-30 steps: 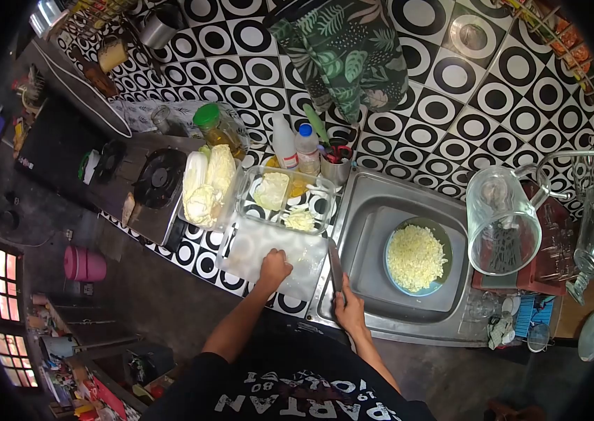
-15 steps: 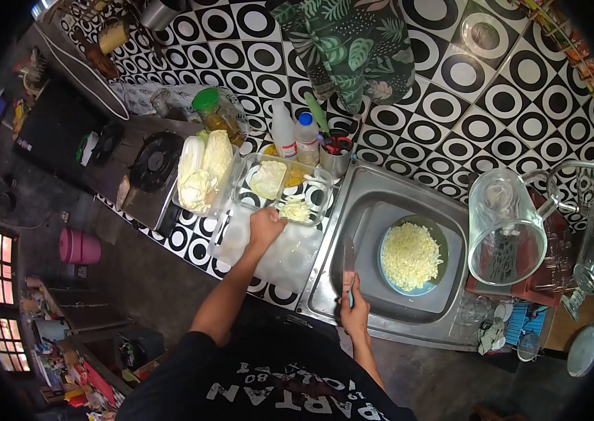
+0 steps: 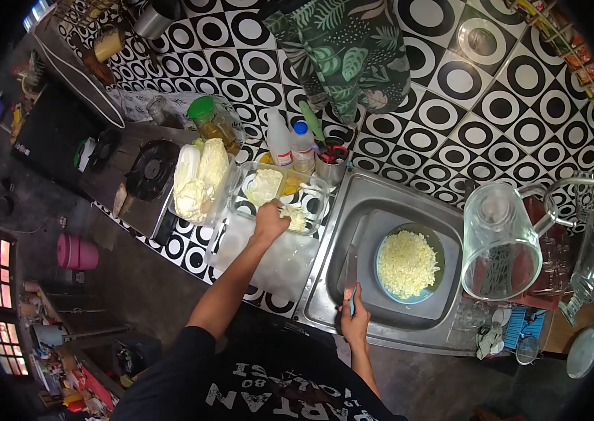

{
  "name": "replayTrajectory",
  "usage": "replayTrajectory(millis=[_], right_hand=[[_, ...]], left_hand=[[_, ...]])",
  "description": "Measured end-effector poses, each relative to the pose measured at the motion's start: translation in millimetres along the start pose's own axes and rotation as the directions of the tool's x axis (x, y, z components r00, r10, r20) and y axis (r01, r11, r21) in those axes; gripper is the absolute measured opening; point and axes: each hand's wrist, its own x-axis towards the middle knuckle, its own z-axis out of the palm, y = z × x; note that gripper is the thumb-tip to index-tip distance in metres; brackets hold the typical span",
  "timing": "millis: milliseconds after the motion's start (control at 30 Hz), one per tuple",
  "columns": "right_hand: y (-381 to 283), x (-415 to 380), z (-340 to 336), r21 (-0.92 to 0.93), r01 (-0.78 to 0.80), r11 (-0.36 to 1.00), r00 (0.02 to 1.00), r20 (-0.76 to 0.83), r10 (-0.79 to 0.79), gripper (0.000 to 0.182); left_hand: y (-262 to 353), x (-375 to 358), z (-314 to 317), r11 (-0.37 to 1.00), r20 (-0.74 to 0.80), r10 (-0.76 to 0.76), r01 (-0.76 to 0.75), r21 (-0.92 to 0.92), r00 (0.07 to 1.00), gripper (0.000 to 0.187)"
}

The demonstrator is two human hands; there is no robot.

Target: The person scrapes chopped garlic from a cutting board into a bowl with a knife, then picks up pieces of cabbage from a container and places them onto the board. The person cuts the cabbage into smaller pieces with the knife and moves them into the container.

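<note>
My left hand (image 3: pixel 271 221) is at the near edge of a clear divided container (image 3: pixel 241 204), fingers curled together by a small heap of pale cut vegetable strips (image 3: pixel 298 218). What those fingers hold, if anything, is hidden. Other compartments hold a pale chopped mass (image 3: pixel 264 185) and some yellow pieces (image 3: pixel 291 186). My right hand (image 3: pixel 355 321) grips a knife (image 3: pixel 351 270) by its handle, blade pointing away from me over the left side of the sink. A translucent cutting board (image 3: pixel 266 258) lies below the container.
In the steel sink (image 3: pixel 369 198) stands a bowl of finely chopped pale vegetable (image 3: pixel 408 265). Napa cabbages (image 3: pixel 199 179) fill a tray at left, near a stove burner (image 3: pixel 151 170). Bottles (image 3: pixel 302 147) stand behind the container. A big glass jug (image 3: pixel 500 242) is right of the sink.
My left hand has moved slightly forward, from the board to the container's edge beside the strips. My right hand still holds the knife over the sink. The camera view has shifted a little.
</note>
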Motion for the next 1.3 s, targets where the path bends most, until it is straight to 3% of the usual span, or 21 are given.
replayTrajectory(millis=[33, 67, 100, 133, 200, 367, 467, 533, 600, 667, 733, 800, 833, 900, 1000, 1067, 1200, 1267, 1300], right_hand=[[-2.2, -0.6, 1.0, 0.012, 0.001, 1.0, 1.0, -0.007, -0.001, 0.053], [-4.0, -1.1, 1.6, 0.023, 0.002, 1.0, 1.0, -0.015, -0.001, 0.054], [-5.2, -0.2, 2.3, 0.022, 0.006, 1.0, 1.0, -0.015, -0.006, 0.054], [-6.4, 0.6, 3.1, 0.022, 0.004, 1.0, 1.0, -0.003, -0.004, 0.054], [-10.6, -0.6, 4.2, 0.018, 0.001, 1.0, 1.0, 0.01, -0.002, 0.054], [-20.9, -0.5, 2.1, -0.006, 0.007, 1.0, 1.0, -0.012, -0.007, 0.052], [-17.7, -4.0, 2.3, -0.011, 0.021, 1.0, 0.999, -0.028, -0.021, 0.052], [-14.5, -9.2, 2.3, -0.032, 0.025, 0.999, 0.999, -0.031, -0.026, 0.051], [-13.9, -16.9, 2.6, -0.035, -0.002, 0.999, 0.998, -0.056, 0.0, 0.051], [-15.5, -25.3, 4.1, -0.059, -0.013, 0.998, 0.997, -0.081, 0.008, 0.051], [-10.2, -35.1, 9.5, -0.061, -0.018, 0.998, 0.992, -0.124, 0.011, 0.051], [-13.6, -46.5, 16.2, -0.07, -0.037, 0.997, 0.989, -0.149, 0.026, 0.053], [-16.2, -51.9, 20.5, -0.071, -0.058, 0.996, 0.987, -0.156, 0.046, 0.054], [-19.8, -64.3, 33.2, -0.068, -0.078, 0.995, 0.98, -0.187, 0.064, 0.054], [-37.2, -75.2, 58.2, -0.072, -0.104, 0.992, 0.969, -0.233, 0.084, 0.054], [-45.6, -81.6, 75.2, -0.069, -0.104, 0.992, 0.973, -0.211, 0.088, 0.054], [-68.0, -91.6, 105.3, -0.074, -0.145, 0.987, 0.971, -0.204, 0.127, 0.055], [-76.7, -96.7, 116.6, -0.078, -0.149, 0.986, 0.967, -0.218, 0.129, 0.055], [-73.5, -99.3, 124.4, -0.04, -0.121, 0.992, 0.964, -0.242, 0.107, 0.055]], left_hand=[[-4.8, 2.3, 0.7, 1.0, -0.004, -0.003, 0.003, 0.0, 1.0, 0.039], [-12.4, 6.2, 4.2, 0.948, 0.024, 0.292, -0.293, 0.126, 0.956, 0.035], [-17.3, 10.9, 7.2, 0.793, 0.088, 0.558, -0.561, 0.236, 0.825, 0.033], [-20.5, 16.4, 11.7, 0.793, 0.084, 0.559, -0.561, 0.237, 0.825, 0.033], [-21.6, 23.0, 20.1, 0.861, 0.356, 0.323, -0.429, 0.273, 0.877, 0.028], [-34.5, 27.2, 33.1, 0.937, 0.192, 0.298, -0.325, 0.125, 0.935, 0.019], [-44.1, 27.6, 28.9, 0.934, 0.151, 0.35, -0.357, 0.017, 0.924, 0.02], [-48.7, 29.7, 23.5, 0.853, 0.199, 0.502, -0.52, 0.046, 0.842, 0.024], [-42.3, 26.3, 6.8, 0.87, 0.215, 0.487, -0.493, -0.027, 0.847, 0.026], [-42.2, 29.5, -10.6, 0.903, 0.131, 0.428, -0.419, -0.097, 0.894, 0.027], [-61.1, 41.5, -16.2, 0.873, 0.051, 0.487, -0.484, -0.061, 0.872, 0.023], [-80.3, 54.7, -18.5, 0.916, 0.07, 0.381, -0.387, 0.109, 0.922, 0.027], [-86.6, 56.6, -19.5, 0.913, 0.068, 0.393, -0.398, 0.091, 0.917, 0.027], [-92.9, 52.9, -24.9, 0.93, 0.165, 0.238, -0.273, 0.245, 0.957, 0.038], [-99.9, 63.3, -25.2, 0.953, 0.179, 0.227, -0.257, 0.162, 0.957, 0.047], [-110.0, 76.3, -22.8, 0.952, 0.187, 0.253, -0.279, 0.129, 0.949, 0.041], [-116.2, 80.9, -26.8, 0.901, 0.284, 0.292, -0.363, 0.239, 0.913, 0.024], [-118.7, 77.4, -27.8, 0.887, 0.149, 0.418, -0.438, 0.144, 0.896, 0.017], [-117.5, 76.1, -31.1, 0.883, 0.159, 0.426, -0.448, 0.143, 0.891, 0.017]])
